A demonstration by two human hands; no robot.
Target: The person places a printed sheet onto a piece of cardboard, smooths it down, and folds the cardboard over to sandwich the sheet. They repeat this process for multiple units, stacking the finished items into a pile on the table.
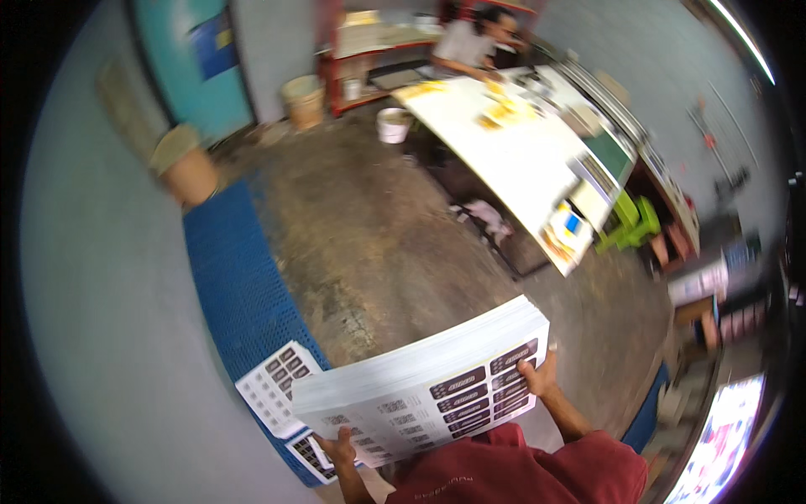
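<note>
A thick stack of printed sheets [424, 378], white with rows of dark labels and small square codes, is held up in front of my body. My left hand [338, 447] grips its lower left edge, with the thumb on the printed face. At the right edge my right hand [540, 375] clasps the stack, its fingers partly hidden behind the paper. Beside the stack on the left, a smaller pile of similar printed sheets [279, 386] lies on a blue perforated platform [243, 260]. More printed sheets [308, 454] lie by my left hand.
A long white table [512, 168] with yellow papers stands ahead to the right; a person [474, 49] sits at its far end. Buckets [392, 125] and bins [303, 102] stand by the far wall. A green chair [630, 223] and a lit screen [718, 441] are on the right.
</note>
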